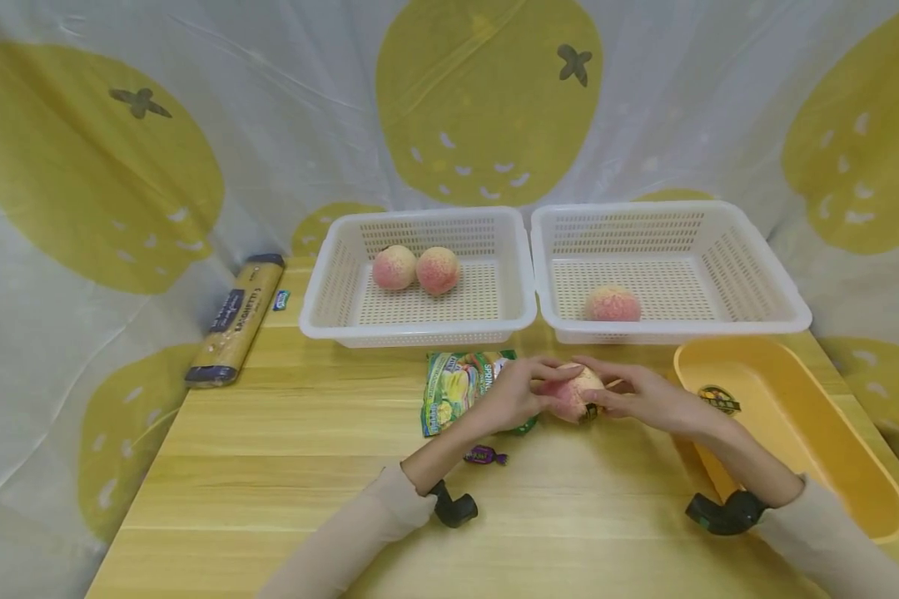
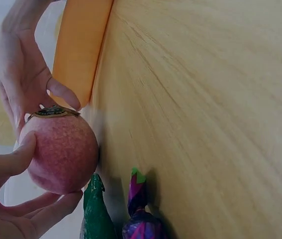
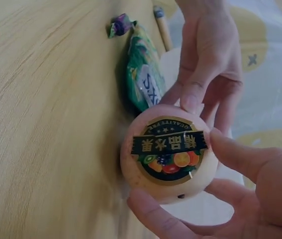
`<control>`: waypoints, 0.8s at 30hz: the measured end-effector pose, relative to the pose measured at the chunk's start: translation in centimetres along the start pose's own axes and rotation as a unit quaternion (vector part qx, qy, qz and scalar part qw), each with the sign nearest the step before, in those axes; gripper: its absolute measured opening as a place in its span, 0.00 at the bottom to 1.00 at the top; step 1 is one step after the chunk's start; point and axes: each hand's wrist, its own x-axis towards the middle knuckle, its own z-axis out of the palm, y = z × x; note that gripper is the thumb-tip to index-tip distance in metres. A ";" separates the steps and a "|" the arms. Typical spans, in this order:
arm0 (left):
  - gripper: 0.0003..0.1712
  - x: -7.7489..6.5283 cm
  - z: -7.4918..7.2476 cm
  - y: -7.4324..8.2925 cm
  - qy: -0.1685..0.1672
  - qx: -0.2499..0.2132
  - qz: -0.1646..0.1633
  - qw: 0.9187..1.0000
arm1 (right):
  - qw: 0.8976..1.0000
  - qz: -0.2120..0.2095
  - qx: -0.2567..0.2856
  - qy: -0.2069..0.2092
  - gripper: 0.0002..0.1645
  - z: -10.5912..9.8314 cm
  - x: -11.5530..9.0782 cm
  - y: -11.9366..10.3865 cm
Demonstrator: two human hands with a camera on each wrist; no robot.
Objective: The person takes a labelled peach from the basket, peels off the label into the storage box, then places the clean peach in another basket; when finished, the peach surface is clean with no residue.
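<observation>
Your left hand point(image 1: 513, 393) and right hand point(image 1: 650, 398) together grasp a pink-and-cream peach point(image 1: 567, 399), its fruit sticker point(image 3: 169, 149) turned rightward. You have it just beside the green snack packet point(image 1: 449, 391), near the right-hand white basket point(image 1: 677, 287).

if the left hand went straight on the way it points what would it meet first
The peach, which the left hand and right hand both hold. Past it comes the right hand itself, then probably the right basket, though depth is unclear.
</observation>
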 end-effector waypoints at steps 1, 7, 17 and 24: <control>0.29 0.0 0.0 -0.1 0.003 -0.012 -0.003 1.000 | 1.000 -0.003 -0.006 0.003 0.41 0.0 -0.1 0.0; 0.28 -0.3 0.0 -0.4 -0.012 -0.082 -0.026 0.996 | 0.998 -0.029 -0.050 0.026 0.39 0.0 -0.5 0.1; 0.37 -0.3 0.6 0.6 -0.015 0.056 0.041 0.997 | 0.998 0.013 -0.045 0.039 0.37 0.0 -0.6 0.0; 0.33 -0.1 0.4 0.8 -0.021 0.012 0.020 1.000 | 0.988 0.021 -0.076 0.134 0.25 0.0 -1.0 -0.5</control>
